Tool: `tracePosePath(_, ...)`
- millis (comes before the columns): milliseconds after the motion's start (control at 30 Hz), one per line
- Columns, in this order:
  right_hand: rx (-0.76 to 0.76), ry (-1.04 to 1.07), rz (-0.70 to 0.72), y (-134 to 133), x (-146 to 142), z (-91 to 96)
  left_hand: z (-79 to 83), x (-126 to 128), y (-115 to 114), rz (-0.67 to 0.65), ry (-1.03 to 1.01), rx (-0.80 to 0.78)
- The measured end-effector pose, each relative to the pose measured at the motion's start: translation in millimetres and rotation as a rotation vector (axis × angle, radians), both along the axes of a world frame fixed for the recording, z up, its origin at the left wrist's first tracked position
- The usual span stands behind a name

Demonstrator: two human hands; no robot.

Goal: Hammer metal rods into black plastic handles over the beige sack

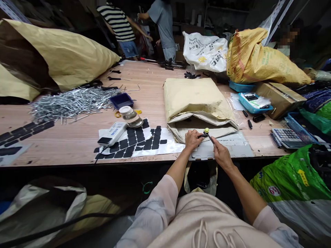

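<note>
My right hand (222,154) is closed around the handle of a small hammer (206,131) with a round yellow-green face. The hammer's head is over a small dark piece (203,135), which the fingers of my left hand (193,140) pinch. Both hands are at the table's front edge, above a flat grey board (224,148). Just beyond them lies a large tan paper sack (191,91), its folded mouth facing me. My fingers partly hide the dark piece, so its exact kind does not show.
To the left are a heap of metal rods (74,103), a dark blue tray (121,101), a jar (131,116), a white device (113,133) and black stickers (131,138). On the right, a calculator (288,135) and blue basket (254,105) sit near a green bag (287,172). People stand behind.
</note>
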State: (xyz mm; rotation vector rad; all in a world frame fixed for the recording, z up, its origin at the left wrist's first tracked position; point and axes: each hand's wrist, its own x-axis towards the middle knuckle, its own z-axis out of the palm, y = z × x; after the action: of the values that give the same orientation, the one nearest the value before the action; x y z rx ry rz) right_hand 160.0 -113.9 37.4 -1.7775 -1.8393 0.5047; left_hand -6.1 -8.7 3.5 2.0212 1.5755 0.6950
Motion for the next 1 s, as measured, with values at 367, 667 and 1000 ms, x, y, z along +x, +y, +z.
tracePosePath(367,-0.187,-0.201,-0.212,36,26,7.7,-6.5,1,1,0.007,-0.018,0.003)
tracePosePath(667,-0.252,-0.32,-0.224,43,24,4.2,10.1,-11,-33,-0.116,-0.101,0.095)
tracePosePath(1000,-0.246,-0.355,-0.2,41,25,-0.4,6.2,-17,-66,-0.266,-0.035,0.233)
